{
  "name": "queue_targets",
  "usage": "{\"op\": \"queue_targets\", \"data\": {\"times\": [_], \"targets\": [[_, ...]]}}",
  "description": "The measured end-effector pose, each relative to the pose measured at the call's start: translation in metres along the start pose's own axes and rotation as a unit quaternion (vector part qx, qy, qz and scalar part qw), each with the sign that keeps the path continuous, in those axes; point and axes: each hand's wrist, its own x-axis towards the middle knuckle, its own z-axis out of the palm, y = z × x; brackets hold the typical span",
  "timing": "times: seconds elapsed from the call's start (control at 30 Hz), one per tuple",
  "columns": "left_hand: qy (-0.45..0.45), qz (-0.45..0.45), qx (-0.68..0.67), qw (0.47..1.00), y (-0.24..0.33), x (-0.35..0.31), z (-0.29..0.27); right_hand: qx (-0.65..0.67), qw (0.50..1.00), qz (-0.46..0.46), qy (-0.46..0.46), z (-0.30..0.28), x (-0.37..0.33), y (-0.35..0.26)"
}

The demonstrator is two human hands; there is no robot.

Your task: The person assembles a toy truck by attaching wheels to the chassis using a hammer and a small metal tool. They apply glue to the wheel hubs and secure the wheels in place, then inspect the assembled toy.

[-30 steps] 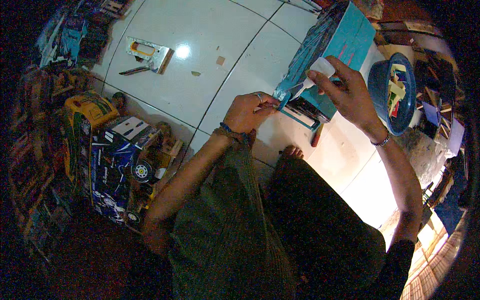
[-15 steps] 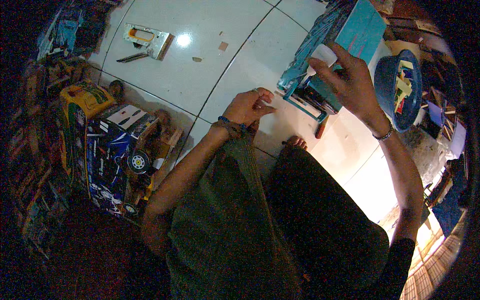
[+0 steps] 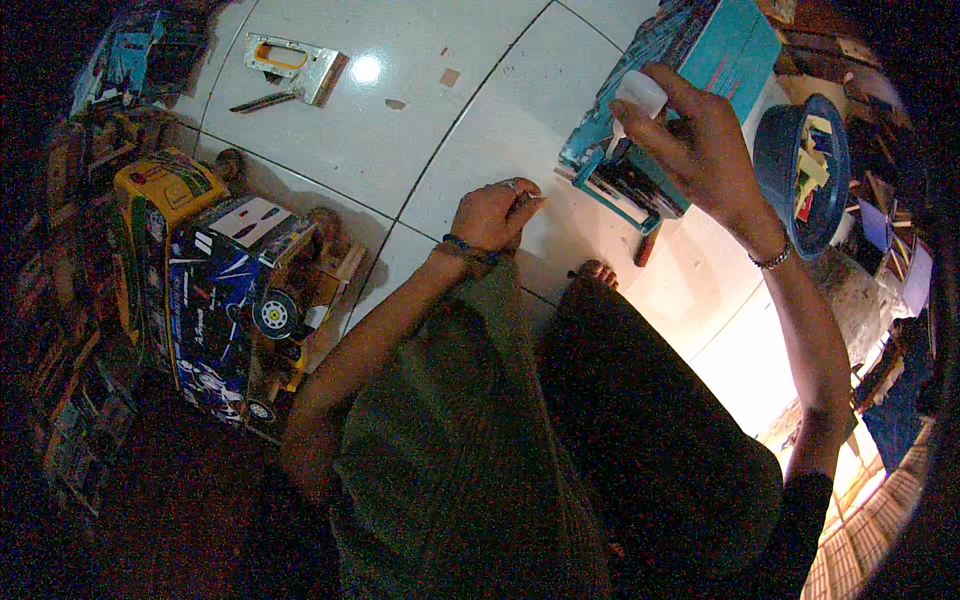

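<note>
My right hand grips a small white squeeze bottle, its nozzle tilted down over the near end of a teal box-shaped wooden body. A teal frame sticks out at that near end. Whether the nozzle touches the body I cannot tell. My left hand is closed in a pinch above my knee, left of the frame and apart from it. A tiny pale bit shows at its fingertips, too small to name.
A staple gun lies on the white tiles. At the left stands a blue and yellow toy truck. A dark blue basin with coloured scraps sits at the right. My toes show near the teal frame. Small scraps dot the floor.
The fingers of my left hand have drawn closer together into a pinch. My right hand and the bottle have shifted slightly upward, the bottle still over the teal body.
</note>
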Motion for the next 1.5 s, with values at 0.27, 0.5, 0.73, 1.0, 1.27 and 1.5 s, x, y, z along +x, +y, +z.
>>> {"op": "queue_targets", "data": {"times": [0.27, 0.5, 0.73, 1.0, 1.27, 1.5], "targets": [[0.024, 0.022, 0.032, 0.999, 0.003, 0.002, -0.004, -0.006, 1.0, -0.026, 0.007, 0.0, 0.004, -0.004], [0.044, 0.027, -0.002, 0.999, 0.007, 0.003, -0.005, -0.003, 1.0, -0.023, -0.01, 0.002, 0.006, -0.011], [0.034, 0.02, 0.007, 0.999, 0.006, 0.004, -0.005, -0.012, 0.999, -0.043, -0.001, 0.013, 0.007, -0.01], [0.017, 0.002, 0.005, 1.0, 0.006, 0.004, -0.006, -0.019, 0.999, -0.03, -0.03, 0.014, 0.009, -0.013], [0.028, 0.017, 0.009, 0.999, 0.006, 0.006, -0.006, -0.034, 0.998, -0.045, -0.041, 0.021, 0.014, -0.014], [0.034, 0.019, 0.007, 0.999, 0.008, 0.005, -0.007, -0.028, 0.997, -0.063, -0.039, 0.031, 0.014, -0.011]]}}
